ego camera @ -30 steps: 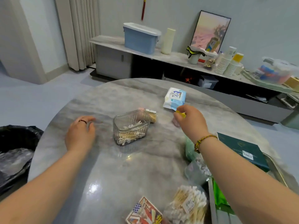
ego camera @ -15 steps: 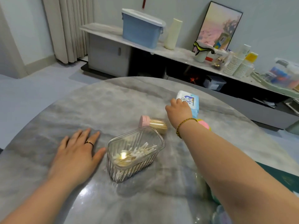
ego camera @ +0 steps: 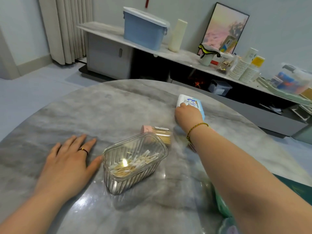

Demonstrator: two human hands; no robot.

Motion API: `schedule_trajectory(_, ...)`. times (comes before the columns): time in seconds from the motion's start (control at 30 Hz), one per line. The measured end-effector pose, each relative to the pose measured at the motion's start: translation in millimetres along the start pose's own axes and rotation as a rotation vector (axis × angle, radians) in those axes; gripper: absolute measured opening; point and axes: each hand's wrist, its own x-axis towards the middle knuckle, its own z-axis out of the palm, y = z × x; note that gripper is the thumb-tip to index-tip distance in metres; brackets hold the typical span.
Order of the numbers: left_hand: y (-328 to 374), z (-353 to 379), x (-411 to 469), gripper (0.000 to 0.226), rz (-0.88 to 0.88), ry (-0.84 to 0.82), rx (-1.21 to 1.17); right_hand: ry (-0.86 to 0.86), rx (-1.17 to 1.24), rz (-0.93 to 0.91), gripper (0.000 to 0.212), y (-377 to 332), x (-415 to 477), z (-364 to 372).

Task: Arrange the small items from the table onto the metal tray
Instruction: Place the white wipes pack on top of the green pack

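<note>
Reached farther than a moment ago: right hand (ego camera: 188, 114) now closed over near edge of tissue pack (ego camera: 192, 103) at far side of surface (ego camera: 84, 115). Left hand (ego camera: 67, 162) open, flat, palm down, same spot. Between them: clear swab box (ego camera: 135, 163), toothpick jar (ego camera: 156, 133) on its side behind. Tray out of sight.
</note>
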Motion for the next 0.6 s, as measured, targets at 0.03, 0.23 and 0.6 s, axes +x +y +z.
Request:
schedule_trajectory(0.03, 0.8, -0.9, 0.0, 0.057, 0.0, -0.001, 0.003, 0.022, 0.013, -0.001, 0.03, 1.5, -2.3, -5.0)
schedule_trajectory(0.23, 3.2, -6.2, -4.8, 0.056, -0.002, 0.017, -0.032, 0.14, 0.07, -0.021, 0.024, 17.7, -10.6, -37.7)
schedule_trajectory(0.6, -2.1, -57.6, -17.1, 0.019, -0.109, 0.202, -0.63, 0.423, -0.009, -0.166, 0.022, 38.5, -39.6, -126.4)
